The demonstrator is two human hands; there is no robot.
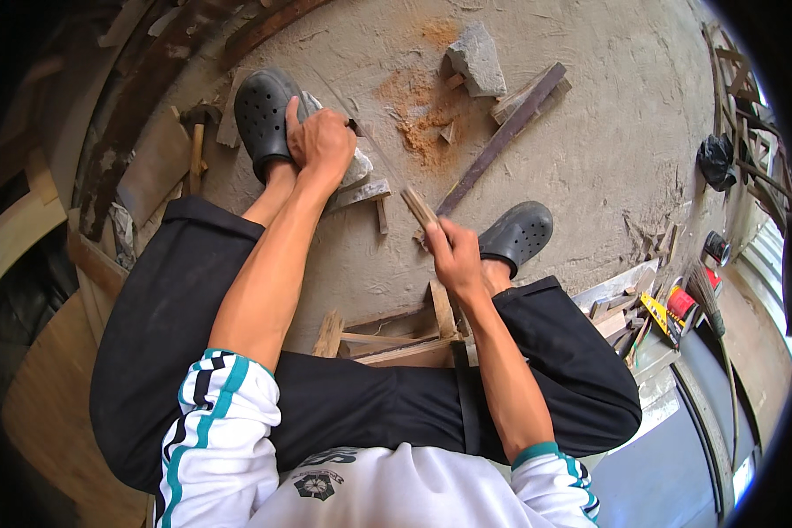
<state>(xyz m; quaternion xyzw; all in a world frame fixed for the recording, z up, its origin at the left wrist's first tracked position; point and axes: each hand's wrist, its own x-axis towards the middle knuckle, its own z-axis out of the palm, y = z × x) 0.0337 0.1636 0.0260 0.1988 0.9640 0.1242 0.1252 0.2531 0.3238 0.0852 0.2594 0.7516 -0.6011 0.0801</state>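
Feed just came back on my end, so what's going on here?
A person sits low over a concrete floor, feet in dark clogs. The left hand presses down on a grey block beside the left clog. The right hand grips a short wood strip, raised off the floor. Sawdust, a stone chunk and a long batten lie ahead.

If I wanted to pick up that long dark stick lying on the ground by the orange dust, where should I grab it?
Grab the long dark stick around its bare middle, coming down from above. It lies flat on the concrete floor, slanted, and is thin enough to pinch across its width. Its upper end rests against paler wood scraps and its lower end points at the right hand, so the middle looks freest.
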